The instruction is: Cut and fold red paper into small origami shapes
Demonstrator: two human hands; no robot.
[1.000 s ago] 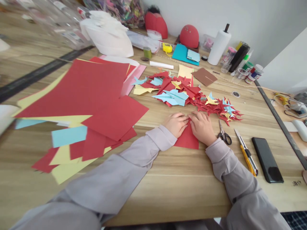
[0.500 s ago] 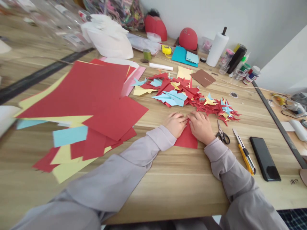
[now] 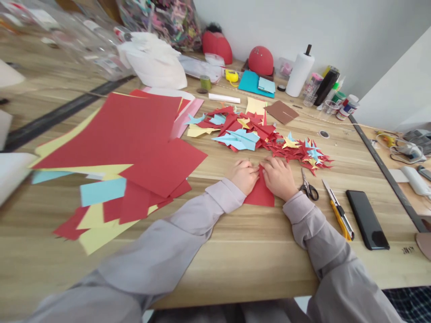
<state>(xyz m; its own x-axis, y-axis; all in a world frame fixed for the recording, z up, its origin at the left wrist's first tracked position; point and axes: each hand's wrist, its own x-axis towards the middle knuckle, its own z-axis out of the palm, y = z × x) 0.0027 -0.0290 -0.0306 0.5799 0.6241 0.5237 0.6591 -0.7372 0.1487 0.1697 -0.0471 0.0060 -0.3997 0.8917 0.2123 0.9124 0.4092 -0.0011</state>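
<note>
A piece of red paper (image 3: 261,193) lies on the wooden table between my two hands, its far end covered by fingers. My left hand (image 3: 243,175) presses on its left side with bent fingers drawn together. From the other side my right hand (image 3: 279,177) grips the paper, fingertips close to those of the left. Whatever fold lies under the fingertips is hidden. Just beyond the hands is a heap of folded paper planes and stars (image 3: 240,139) in red, blue and yellow. Scissors (image 3: 308,187) lie right of my right hand.
Sheets of red paper (image 3: 141,125) are piled on the left with yellow and blue ones. A yellow utility knife (image 3: 339,213) and a black phone (image 3: 367,220) lie on the right. Behind stand a white roll (image 3: 301,74), several bottles and a yellow tape measure (image 3: 231,76).
The camera view has shifted slightly, so most things sit a little further left. Both hands stay on the red paper, with hardly any visible movement of the fingers.
</note>
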